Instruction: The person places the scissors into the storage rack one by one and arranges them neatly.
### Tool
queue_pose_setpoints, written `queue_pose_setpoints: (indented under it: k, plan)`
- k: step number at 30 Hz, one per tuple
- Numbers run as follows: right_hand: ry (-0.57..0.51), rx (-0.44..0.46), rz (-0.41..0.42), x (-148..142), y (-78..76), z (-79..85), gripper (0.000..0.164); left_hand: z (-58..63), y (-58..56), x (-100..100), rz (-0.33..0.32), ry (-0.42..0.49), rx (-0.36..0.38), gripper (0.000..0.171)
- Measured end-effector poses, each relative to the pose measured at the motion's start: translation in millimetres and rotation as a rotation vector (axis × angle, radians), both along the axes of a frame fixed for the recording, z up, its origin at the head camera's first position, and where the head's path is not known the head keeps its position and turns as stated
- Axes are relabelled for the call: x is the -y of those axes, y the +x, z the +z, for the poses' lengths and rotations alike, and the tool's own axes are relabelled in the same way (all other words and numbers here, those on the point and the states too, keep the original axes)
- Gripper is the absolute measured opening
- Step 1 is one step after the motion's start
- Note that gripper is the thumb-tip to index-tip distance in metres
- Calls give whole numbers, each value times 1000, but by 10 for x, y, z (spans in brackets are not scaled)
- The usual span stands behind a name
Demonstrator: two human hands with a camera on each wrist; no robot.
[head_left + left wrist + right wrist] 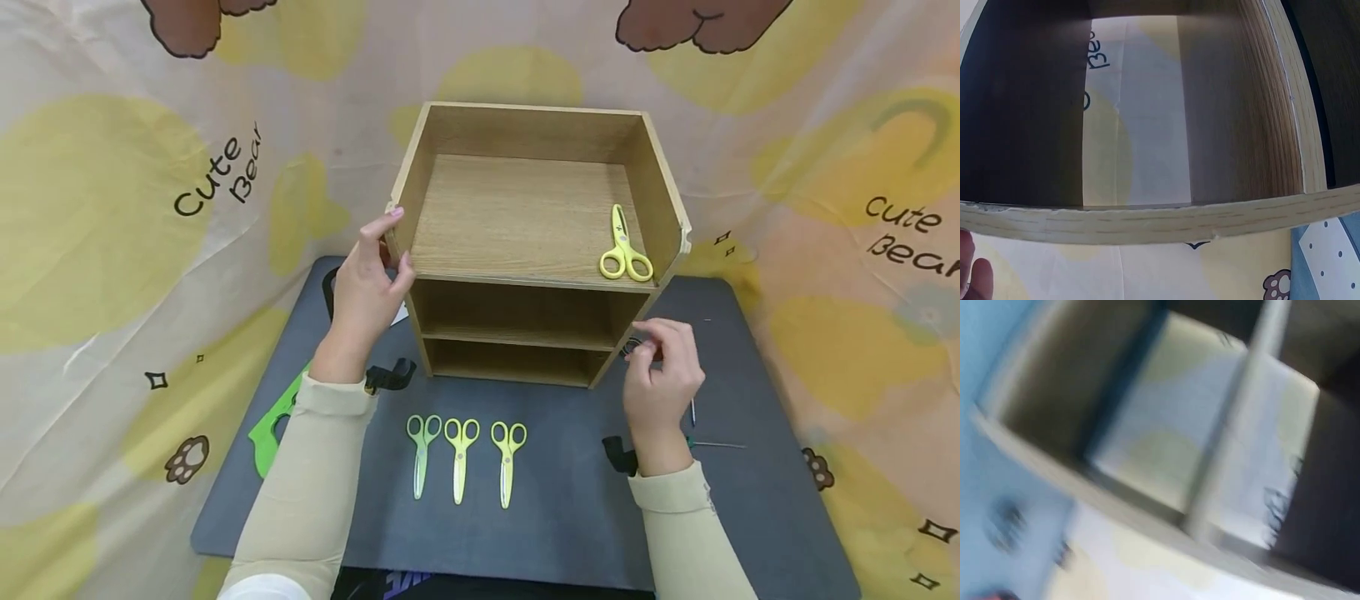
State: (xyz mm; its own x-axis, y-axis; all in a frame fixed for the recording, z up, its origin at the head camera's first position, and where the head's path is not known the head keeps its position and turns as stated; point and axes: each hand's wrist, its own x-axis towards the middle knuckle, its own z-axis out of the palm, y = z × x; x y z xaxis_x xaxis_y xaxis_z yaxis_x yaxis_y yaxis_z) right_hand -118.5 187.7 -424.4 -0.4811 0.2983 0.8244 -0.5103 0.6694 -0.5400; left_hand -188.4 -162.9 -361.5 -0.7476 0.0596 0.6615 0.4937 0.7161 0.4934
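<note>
A wooden shelf unit (pixel 525 212) stands at the back of the mat, a large top compartment above two narrower ones. Yellow scissors (pixel 618 250) lie in the top compartment at its right side. My left hand (pixel 365 279) is at the unit's left front edge, fingertips right at the side panel, fingers relaxed. Beside the lower right edge is my right hand (pixel 663 371), fingers loosely bent with nothing visible in them. Three more pairs of scissors (pixel 461 458) lie in a row in front of the unit, handles toward it. The right wrist view is blurred.
A dark blue-grey mat (pixel 495 542) lies under everything. A bright green object (pixel 272 429) is partly covered by my left forearm. Thin rods (pixel 716 444) lie beyond my right wrist, and a dark coiled thing (pixel 1007 525) is on the mat. Patterned cloth (pixel 112 250) hangs around.
</note>
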Motion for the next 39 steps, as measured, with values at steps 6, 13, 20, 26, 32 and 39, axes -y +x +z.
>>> queue_pose_setpoints:
  k: [6, 13, 20, 26, 32, 39]
  plan:
    - [12, 624, 282, 93, 179, -698, 20, 9, -2, -9, 7, 5, -3, 59]
    - [60, 996, 354, 354, 359, -1228, 16, 24, -5, -26, -6, 12, -6, 58]
    - [223, 1106, 338, 655, 460, -1516, 22, 23, -6, -26, -8, 10, -12, 58]
    - [326, 1194, 286, 842, 515, -1592, 48, 19, -2, -32, -13, 14, -16, 57]
    - [356, 1224, 243, 949, 526, -1627, 58, 14, -3, -35, -18, 15, -16, 58]
    - [305, 1232, 273, 934, 514, -1658, 52, -2, -8, -33, -25, 22, -17, 58]
